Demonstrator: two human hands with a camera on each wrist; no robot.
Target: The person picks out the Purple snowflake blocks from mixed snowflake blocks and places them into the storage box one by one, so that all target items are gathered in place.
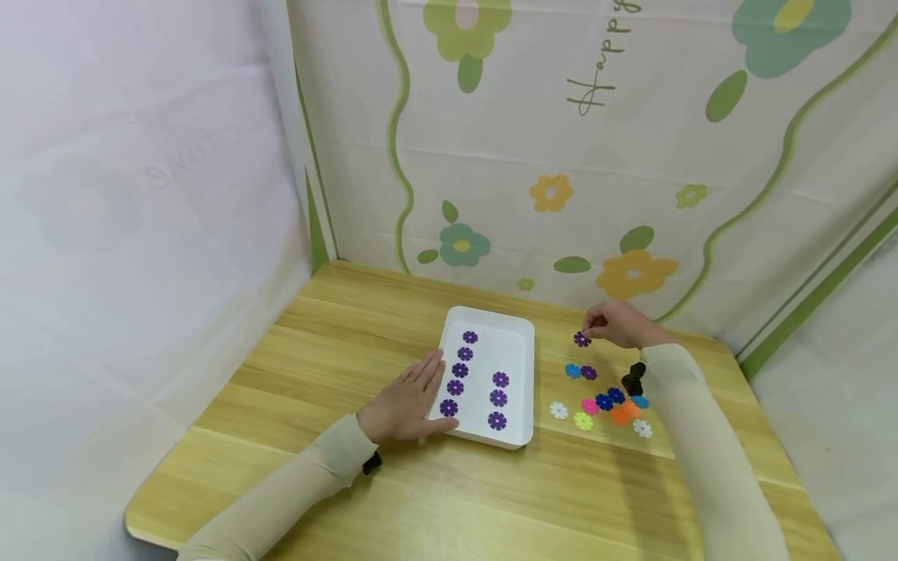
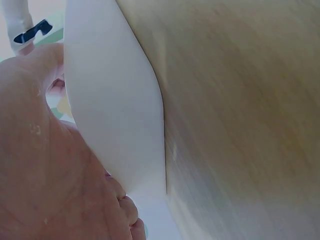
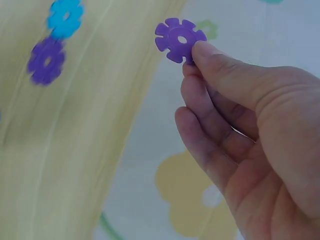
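My right hand [image 1: 620, 323] pinches a purple snowflake disc [image 3: 180, 40] by its edge between thumb and fingertips, raised over the far right of the table. The other fingers curl loosely below it in the right wrist view. A white tray [image 1: 522, 351] stands left of this hand. Inside the tray lie two columns of purple discs: several in the left column [image 1: 459, 370] and three in the right column [image 1: 498, 398]. Across the tray's near-left corner rests my left hand [image 1: 407, 397], fingers straight along the side and thumb at the near rim.
Loose discs lie right of the tray: a blue disc [image 1: 573, 371] touching a purple disc [image 1: 588, 372], a white disc [image 1: 558, 411], a yellow-green disc [image 1: 583, 421], a pink disc [image 1: 590, 407], and dark blue and orange ones. A printed curtain [image 1: 491, 171] hangs behind the wooden table [image 1: 281, 405].
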